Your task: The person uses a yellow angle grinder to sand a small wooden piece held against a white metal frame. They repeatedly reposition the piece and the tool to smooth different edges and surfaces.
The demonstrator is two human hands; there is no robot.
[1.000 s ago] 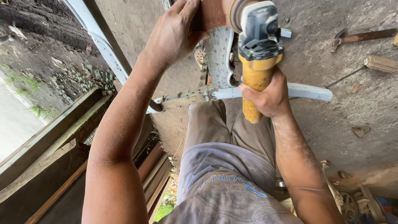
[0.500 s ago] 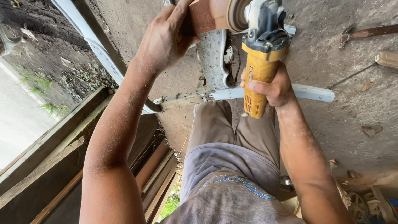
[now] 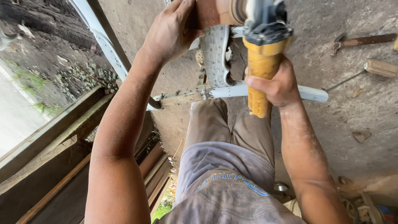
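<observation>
At 12 o'clock, near the top edge of the view, the left hand point(image 3: 172, 31) presses a reddish-brown wood block point(image 3: 209, 12) flat, fingers wrapped over its near edge. Just beside it at 1 o'clock the right hand point(image 3: 275, 85) is closed tight around the yellow handle of a grinder point(image 3: 263, 62), whose grey head and sanding disc touch the block's right end. So the block sits between the 2 hands, held against the tool at the top of the frame.

As far as this view shows, the sanding is underway and not finished: disc and wood are in contact, both hands are committed, and pale dust coats both forearms. How much of the block's surface is already smoothed I cannot tell, since most of it is cut off by the frame or hidden under the fingers.

Below the hands, a white metal frame point(image 3: 265, 90) with a perforated plate lies across the concrete floor point(image 3: 340, 124), over the person's knees. At 2 o'clock a hammer point(image 3: 360, 41) and a wooden-handled tool point(image 3: 379, 67) lie well apart from the work, untouched. At 8 o'clock, wooden planks point(image 3: 54, 166) are stacked.
</observation>
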